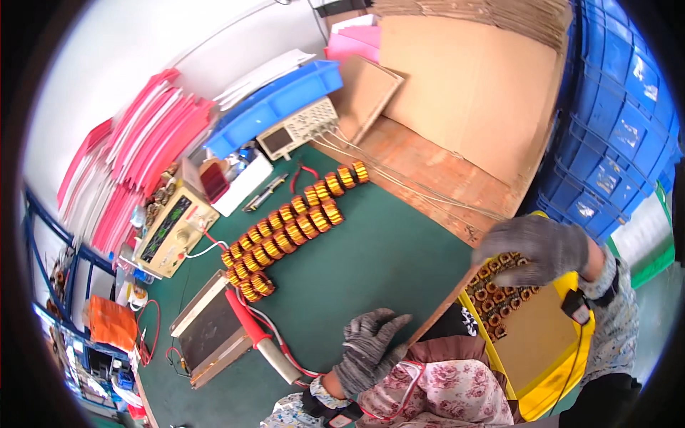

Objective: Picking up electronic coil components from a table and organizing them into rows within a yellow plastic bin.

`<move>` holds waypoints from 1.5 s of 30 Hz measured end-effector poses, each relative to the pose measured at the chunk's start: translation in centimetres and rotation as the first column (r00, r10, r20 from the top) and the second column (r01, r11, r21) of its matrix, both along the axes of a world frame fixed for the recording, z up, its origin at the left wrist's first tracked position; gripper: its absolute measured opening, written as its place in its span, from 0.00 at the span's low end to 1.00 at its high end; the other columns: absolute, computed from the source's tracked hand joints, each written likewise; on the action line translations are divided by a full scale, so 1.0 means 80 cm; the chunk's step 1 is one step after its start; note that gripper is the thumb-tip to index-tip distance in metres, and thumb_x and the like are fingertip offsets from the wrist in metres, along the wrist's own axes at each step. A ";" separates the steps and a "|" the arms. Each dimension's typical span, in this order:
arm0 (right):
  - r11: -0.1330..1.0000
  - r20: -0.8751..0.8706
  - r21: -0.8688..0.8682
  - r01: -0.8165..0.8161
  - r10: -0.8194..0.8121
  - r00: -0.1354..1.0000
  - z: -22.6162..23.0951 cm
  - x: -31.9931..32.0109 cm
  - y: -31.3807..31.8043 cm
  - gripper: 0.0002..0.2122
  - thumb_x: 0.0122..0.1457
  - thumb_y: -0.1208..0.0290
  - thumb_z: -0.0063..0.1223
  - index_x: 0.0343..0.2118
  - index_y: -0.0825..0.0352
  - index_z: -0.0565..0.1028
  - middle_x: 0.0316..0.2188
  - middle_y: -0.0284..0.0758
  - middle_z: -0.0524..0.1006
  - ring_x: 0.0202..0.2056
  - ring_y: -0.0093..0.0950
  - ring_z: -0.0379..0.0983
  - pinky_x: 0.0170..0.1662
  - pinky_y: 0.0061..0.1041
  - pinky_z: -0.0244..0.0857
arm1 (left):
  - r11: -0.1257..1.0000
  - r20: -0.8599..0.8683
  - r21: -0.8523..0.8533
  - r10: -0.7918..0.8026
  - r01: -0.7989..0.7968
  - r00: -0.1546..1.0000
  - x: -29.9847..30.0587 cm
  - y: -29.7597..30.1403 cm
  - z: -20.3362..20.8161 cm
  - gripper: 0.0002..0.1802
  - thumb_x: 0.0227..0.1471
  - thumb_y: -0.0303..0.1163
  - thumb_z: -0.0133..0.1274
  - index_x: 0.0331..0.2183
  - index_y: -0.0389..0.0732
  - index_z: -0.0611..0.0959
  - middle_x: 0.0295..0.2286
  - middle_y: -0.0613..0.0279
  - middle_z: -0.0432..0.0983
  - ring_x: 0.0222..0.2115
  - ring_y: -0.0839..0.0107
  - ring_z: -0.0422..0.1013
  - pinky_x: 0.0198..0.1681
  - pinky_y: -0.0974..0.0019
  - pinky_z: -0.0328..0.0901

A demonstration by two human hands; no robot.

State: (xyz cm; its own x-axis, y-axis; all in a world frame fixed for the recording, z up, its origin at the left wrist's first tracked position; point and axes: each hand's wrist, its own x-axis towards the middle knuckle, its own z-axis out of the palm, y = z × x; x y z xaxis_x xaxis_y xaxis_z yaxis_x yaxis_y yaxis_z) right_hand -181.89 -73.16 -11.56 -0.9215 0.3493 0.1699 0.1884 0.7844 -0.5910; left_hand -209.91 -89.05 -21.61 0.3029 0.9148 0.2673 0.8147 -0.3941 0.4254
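Note:
My left hand (pixel 365 351), in a grey knit glove, rests by the near edge of the green work mat (pixel 371 250). Its thumb and fingers are apart, with nothing visible between them. Over at the right, my gloved right hand (pixel 534 251) is above a yellow bin (pixel 529 406). Rows of dark-cored, copper-wound ring coils (pixel 501 296) lie in that bin on a brown sheet, partly covered by the hand. The right fingertips point downward and are partly hidden and blurred. Larger-looking copper ring coils (pixel 285 239) stand in two slanting rows on the mat.
Left of my left hand lies a red-and-white handled tool (pixel 260 335) with a cable, beside a dark framed plate (pixel 217 328). Instruments (pixel 296 128) with leads and a blue tray (pixel 275 107) line the back. Blue crates (pixel 606 135) stack up at the right, beside cardboard (pixel 464 93).

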 end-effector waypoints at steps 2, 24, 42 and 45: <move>0.988 0.010 0.026 -0.155 0.155 0.988 0.017 -0.077 0.013 0.19 0.48 0.66 0.54 0.43 0.64 0.67 0.41 0.39 0.69 0.44 0.38 0.65 0.48 0.34 0.59 | 0.999 0.011 0.022 0.029 -0.030 1.000 -0.005 -0.009 -0.004 0.27 0.39 0.39 0.56 0.44 0.45 0.74 0.40 0.53 0.65 0.41 0.55 0.61 0.43 0.56 0.56; 0.917 -0.396 -0.124 0.378 -0.395 0.829 -0.121 -0.322 0.026 0.16 0.51 0.55 0.50 0.34 0.64 0.70 0.27 0.39 0.73 0.29 0.32 0.72 0.32 0.33 0.66 | 0.999 0.107 0.008 0.036 -0.037 0.994 -0.021 -0.024 -0.026 0.26 0.43 0.41 0.52 0.48 0.50 0.70 0.43 0.54 0.65 0.44 0.55 0.61 0.45 0.53 0.56; -0.365 -0.095 -0.632 -0.684 -0.839 0.536 -0.180 0.067 -0.047 0.20 0.54 0.54 0.48 0.38 0.70 0.70 0.33 0.44 0.73 0.29 0.31 0.70 0.25 0.24 0.67 | 1.000 0.053 0.023 0.003 -0.004 0.999 0.018 0.039 -0.020 0.24 0.45 0.47 0.50 0.43 0.46 0.74 0.39 0.53 0.63 0.40 0.57 0.59 0.43 0.56 0.55; -0.341 0.044 -0.634 -0.694 -0.912 0.408 -0.236 0.118 -0.049 0.18 0.54 0.57 0.49 0.37 0.70 0.71 0.30 0.40 0.74 0.27 0.29 0.70 0.24 0.22 0.66 | 1.000 -0.004 -0.009 0.016 -0.016 1.000 0.033 0.047 0.005 0.24 0.47 0.43 0.51 0.45 0.41 0.72 0.41 0.50 0.64 0.40 0.53 0.62 0.44 0.55 0.57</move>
State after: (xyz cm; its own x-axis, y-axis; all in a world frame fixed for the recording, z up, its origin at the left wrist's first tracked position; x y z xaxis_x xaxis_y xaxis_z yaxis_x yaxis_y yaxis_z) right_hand -172.46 -77.07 -30.45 -0.5174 0.7599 -0.3936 -0.8181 -0.5742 -0.0332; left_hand -207.28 -85.29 -21.22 0.2893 0.9218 0.2579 0.8226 -0.3772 0.4256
